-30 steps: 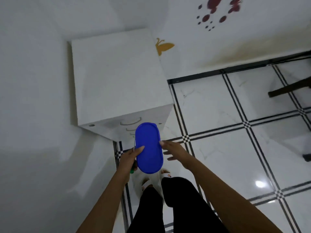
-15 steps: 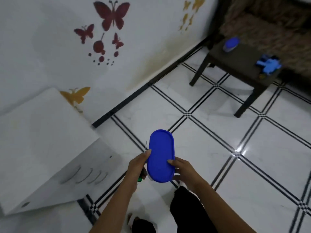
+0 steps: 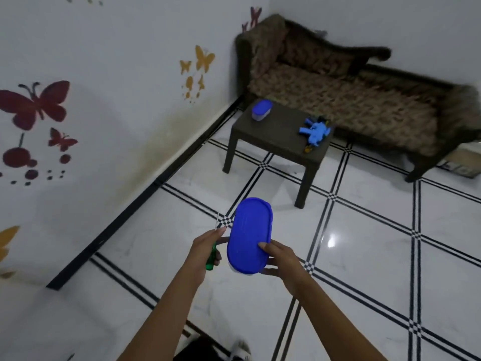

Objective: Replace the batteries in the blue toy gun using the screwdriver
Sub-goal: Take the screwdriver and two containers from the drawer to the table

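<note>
Left hand: the left hand (image 3: 205, 250) is out in front at waist level, fingers (image 3: 220, 231) curled around a screwdriver (image 3: 211, 259) with a green handle, the thin metal shaft pointing up past the fingertips.
Right hand: the right hand (image 3: 279, 256) grips the near right side of a blue-lidded container (image 3: 250, 234), thumb on top of the lid, the other fingers wrapped underneath.
Container: oval, blue lid facing the camera, a pale base just peeking out below the near end; the left hand's fingertips sit right at its left edge, whether they touch it I cannot tell.
Toy gun: the blue toy gun (image 3: 315, 131) lies on the far right part of the small dark surface (image 3: 281, 142), well apart from both hands, with a small dark and yellow item at the edge just beside it, too blurred to name.
Also on the surface: a second blue-lidded tub (image 3: 261, 109) at the far left corner.
Behind: a brown patterned sofa (image 3: 351, 95) against the wall, right behind the surface.
Room: white tiled floor (image 3: 390, 256) with dark lines, and a white wall (image 3: 104, 100) with red and yellow butterfly stickers on the left.
</note>
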Available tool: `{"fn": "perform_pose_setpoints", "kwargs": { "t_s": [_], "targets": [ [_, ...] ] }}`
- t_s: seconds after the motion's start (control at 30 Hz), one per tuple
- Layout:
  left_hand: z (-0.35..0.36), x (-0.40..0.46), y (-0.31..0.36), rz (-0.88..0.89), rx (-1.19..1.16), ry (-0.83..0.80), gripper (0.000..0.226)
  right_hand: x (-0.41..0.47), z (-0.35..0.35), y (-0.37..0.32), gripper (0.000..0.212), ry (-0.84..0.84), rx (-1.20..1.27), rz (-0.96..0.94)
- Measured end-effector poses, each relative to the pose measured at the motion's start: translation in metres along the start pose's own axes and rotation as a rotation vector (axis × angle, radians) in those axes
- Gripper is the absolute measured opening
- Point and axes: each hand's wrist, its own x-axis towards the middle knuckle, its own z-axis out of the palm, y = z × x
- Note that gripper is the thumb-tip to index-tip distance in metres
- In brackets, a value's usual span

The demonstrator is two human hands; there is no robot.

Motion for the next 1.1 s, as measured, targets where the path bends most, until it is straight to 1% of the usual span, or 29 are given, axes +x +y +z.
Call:
{"fn": "perform_pose_setpoints", "kwargs": {
  "t_s": [0.17, 0.3, 0.4, 0.5, 0.57, 0.67, 0.73, 0.83, 0.93, 1.0, 1.1],
  "targets": [
    [0.053, 0.065, 0.041, -0.008, 0.051, -0.067, 0.028, 0.046, -0.048, -0.042, 0.027, 0.078, 0.071, -0.024],
    [0.09, 0.134, 0.079, -0.024, 0.004, -0.081, 0.029, 0.102, -0.082, -0.086, 0.027, 0.115, 0.144, -0.036],
    [0.117, 0.195, 0.12, -0.014, 0.029, -0.108, 0.03, 0.159, -0.105, -0.13, 0.029, 0.124, 0.134, -0.053],
    [0.141, 0.249, 0.171, -0.019, 0.081, -0.092, 0.029, 0.214, -0.121, -0.179, 0.026, 0.14, 0.144, -0.02],
    [0.158, 0.291, 0.207, -0.008, 0.113, -0.095, 0.028, 0.254, -0.133, -0.211, 0.029, 0.142, 0.14, -0.015],
    [0.178, 0.344, 0.248, 0.005, 0.157, -0.087, 0.029, 0.298, -0.151, -0.253, 0.028, 0.149, 0.124, -0.015],
    [0.191, 0.369, 0.267, 0.005, 0.145, -0.092, 0.027, 0.321, -0.163, -0.273, 0.027, 0.158, 0.139, -0.004],
    [0.219, 0.417, 0.297, 0.0, 0.121, -0.142, 0.024, 0.367, -0.186, -0.303, 0.028, 0.176, 0.148, -0.003],
    [0.247, 0.47, 0.328, -0.008, 0.108, -0.168, 0.019, 0.422, -0.21, -0.335, 0.023, 0.173, 0.133, 0.028],
    [0.262, 0.504, 0.346, -0.008, 0.089, -0.152, 0.016, 0.457, -0.226, -0.354, 0.022, 0.159, 0.138, 0.066],
    [0.282, 0.555, 0.367, -0.057, 0.027, -0.078, 0.017, 0.513, -0.253, -0.384, 0.028, 0.133, 0.132, 0.121]
  ]
}}
